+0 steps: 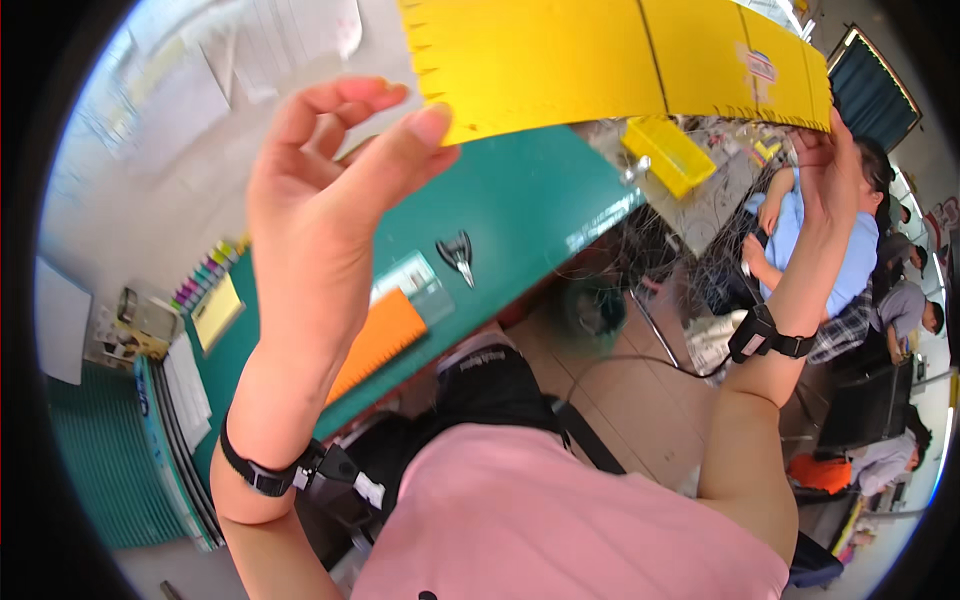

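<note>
Yellow sheet (600, 55) is held up in the air above the green desk (520, 200), spanning both hands. Left hand (320, 200) pinches its lower left corner, thumb in front, fingers behind. Right hand (825, 170) grips the right edge, fingers closed on it. Sheet looks light, thin, fairly stiff like card, bowing slightly; lower edge has small cuts, so likely to tear or crease there. Best hold: flat margins at both ends, light pinch. On the desk: scissors (458, 255) mid-desk, orange sheet (385, 340) at the near edge, yellow bin (668, 152) at the far right corner.
</note>
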`<state>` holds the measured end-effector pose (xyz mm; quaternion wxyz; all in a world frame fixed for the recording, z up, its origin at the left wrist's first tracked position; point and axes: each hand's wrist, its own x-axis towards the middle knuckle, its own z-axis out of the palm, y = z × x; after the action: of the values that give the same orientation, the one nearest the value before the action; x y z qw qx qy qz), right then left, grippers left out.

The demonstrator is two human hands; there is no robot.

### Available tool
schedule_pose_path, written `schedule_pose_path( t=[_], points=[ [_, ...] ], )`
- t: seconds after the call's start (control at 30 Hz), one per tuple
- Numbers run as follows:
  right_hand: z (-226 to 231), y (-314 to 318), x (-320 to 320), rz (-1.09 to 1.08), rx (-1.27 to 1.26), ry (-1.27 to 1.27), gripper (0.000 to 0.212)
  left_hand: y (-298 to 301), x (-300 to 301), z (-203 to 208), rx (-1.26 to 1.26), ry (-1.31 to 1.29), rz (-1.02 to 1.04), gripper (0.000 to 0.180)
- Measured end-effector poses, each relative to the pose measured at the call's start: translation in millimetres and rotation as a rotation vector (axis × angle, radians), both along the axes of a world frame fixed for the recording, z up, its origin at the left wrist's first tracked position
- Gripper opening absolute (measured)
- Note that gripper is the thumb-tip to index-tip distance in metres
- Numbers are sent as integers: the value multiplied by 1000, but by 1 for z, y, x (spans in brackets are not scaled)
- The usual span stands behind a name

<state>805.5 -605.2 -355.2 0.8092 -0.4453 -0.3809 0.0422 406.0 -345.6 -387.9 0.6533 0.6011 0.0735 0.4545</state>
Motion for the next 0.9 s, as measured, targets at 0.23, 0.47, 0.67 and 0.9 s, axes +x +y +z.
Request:
schedule_pose_path(
  t=[0.23,0.47,0.67,0.9],
  points=[
    [34,123,-18,28,87,4,21,48,-23,60,364,-46,471,19],
    [143,239,-35,146,135,-17,26,102,-43,159,783,14,903,29],
    [293,342,-36,-7,163,-192,35,165,-36,298,793,12,1016,20],
    [336,434,-28,-216,-68,-223,39,230,-17,368,662,316,1064,18]
  ],
)
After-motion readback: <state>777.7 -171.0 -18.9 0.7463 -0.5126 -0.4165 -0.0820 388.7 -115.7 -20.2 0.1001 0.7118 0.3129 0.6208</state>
